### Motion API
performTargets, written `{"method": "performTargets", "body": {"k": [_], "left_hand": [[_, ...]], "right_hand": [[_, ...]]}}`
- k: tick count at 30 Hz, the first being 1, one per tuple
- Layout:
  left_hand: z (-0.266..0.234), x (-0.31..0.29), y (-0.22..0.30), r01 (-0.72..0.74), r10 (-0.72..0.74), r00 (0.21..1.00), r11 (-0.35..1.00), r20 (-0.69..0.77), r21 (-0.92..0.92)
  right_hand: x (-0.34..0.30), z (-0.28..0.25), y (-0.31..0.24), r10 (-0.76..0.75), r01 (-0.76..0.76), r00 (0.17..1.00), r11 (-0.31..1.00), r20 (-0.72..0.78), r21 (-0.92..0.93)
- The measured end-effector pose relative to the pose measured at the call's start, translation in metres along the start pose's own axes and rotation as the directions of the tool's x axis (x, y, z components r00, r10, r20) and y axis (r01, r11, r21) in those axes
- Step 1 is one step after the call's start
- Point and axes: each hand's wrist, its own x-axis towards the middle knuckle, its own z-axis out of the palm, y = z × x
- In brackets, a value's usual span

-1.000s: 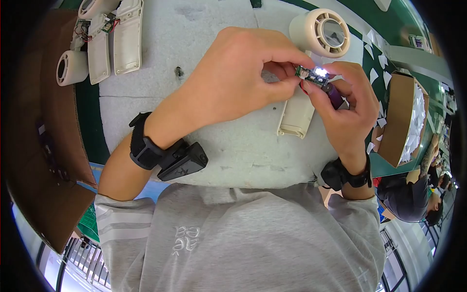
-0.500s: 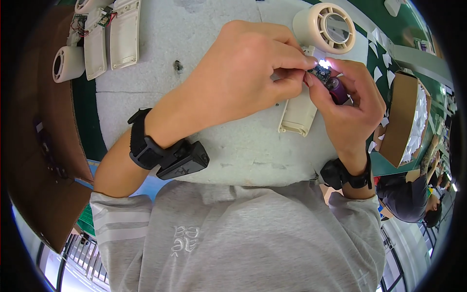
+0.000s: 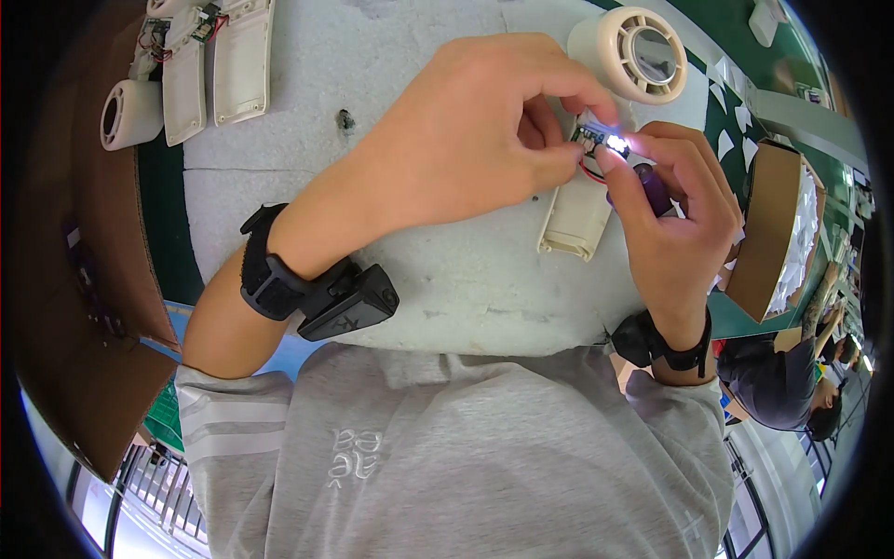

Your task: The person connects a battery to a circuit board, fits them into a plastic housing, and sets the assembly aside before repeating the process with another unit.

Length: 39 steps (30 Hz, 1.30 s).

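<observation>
A small circuit board [image 3: 589, 139] with a bright white light at its right end sits between my two hands. My left hand [image 3: 498, 126] has its thumb and forefinger bent around the board's left end and upper edge. Thumb and forefinger of my right hand [image 3: 680, 210] pinch the lit end. A purple cylindrical battery [image 3: 653, 190] rests within the right hand's curled fingers. A red wire shows below the board. Beneath lies a cream handle shell [image 3: 574, 222], partly covered by the hands, beside a round cream fan head [image 3: 641, 58].
More cream shells [image 3: 244, 65] with wired boards and a round cream fan part [image 3: 130, 115] lie at the far left. An open carton [image 3: 768, 228] of white pieces stands at the right, near scattered white scraps. A brown box wall [image 3: 84, 186] borders the left. Another person [image 3: 778, 377] is at right.
The board has turned and shifted slightly left, showing more of its face and the red wire. My left fingers have spread from a tight pinch to around its edges.
</observation>
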Motion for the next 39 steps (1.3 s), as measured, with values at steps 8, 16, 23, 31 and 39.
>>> {"method": "performTargets", "body": {"k": [8, 16, 23, 31, 39], "left_hand": [[0.006, 0.005, 0.001, 0.039, -0.039, 0.999, 0.998, 0.006, -0.043], [0.009, 0.005, -0.001, 0.057, -0.061, 0.997, 0.993, -0.038, -0.099], [0.009, 0.005, -0.001, 0.071, -0.075, 0.996, 0.993, -0.037, -0.095], [0.009, 0.004, 0.000, 0.065, -0.069, 0.997, 0.994, -0.036, -0.085], [0.008, 0.009, -0.009, -0.079, 0.079, 0.994, 0.997, -0.070, 0.001]], "right_hand": [[0.002, -0.005, 0.007, -0.145, 0.148, 0.989, 0.984, 0.037, -0.100], [0.001, -0.005, 0.010, -0.168, 0.172, 0.985, 0.978, 0.038, -0.122], [0.001, -0.005, 0.005, -0.189, 0.191, 0.982, 0.969, 0.025, -0.156], [-0.001, -0.003, 0.009, -0.266, 0.262, 0.964, 0.945, 0.007, -0.196], [0.003, -0.003, 0.006, -0.316, 0.308, 0.949, 0.924, 0.004, -0.228]]}}
